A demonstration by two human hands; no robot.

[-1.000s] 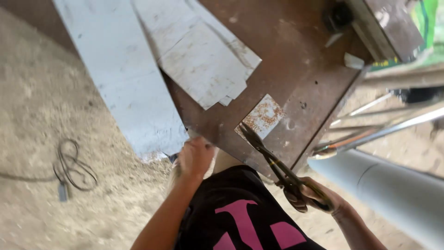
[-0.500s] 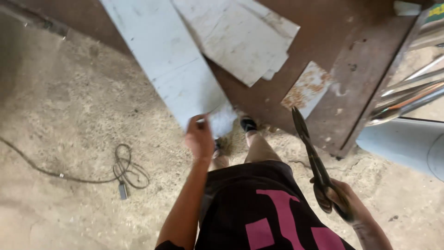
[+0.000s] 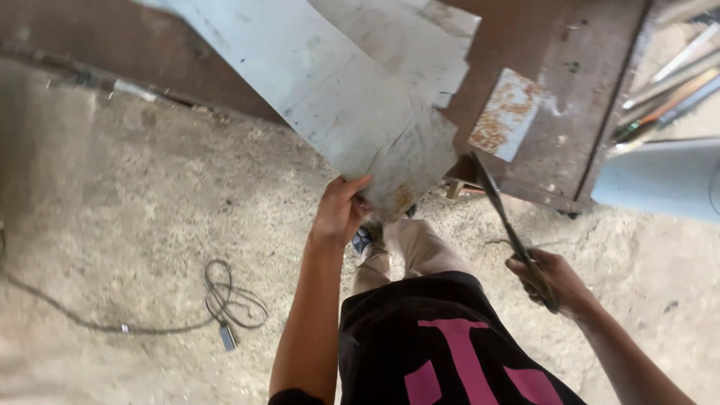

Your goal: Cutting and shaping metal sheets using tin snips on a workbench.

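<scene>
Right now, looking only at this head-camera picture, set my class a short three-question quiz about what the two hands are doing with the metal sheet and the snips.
1. True or false: the left hand grips the near corner of the long metal sheet.
2. What does the right hand hold? A) tin snips B) a hammer C) a paintbrush
3. Fill in: the small rusty plate lies on the brown ____.

Key
1. True.
2. A: the tin snips, tips pointing toward the sheet's edge.
3. Workbench.
</scene>
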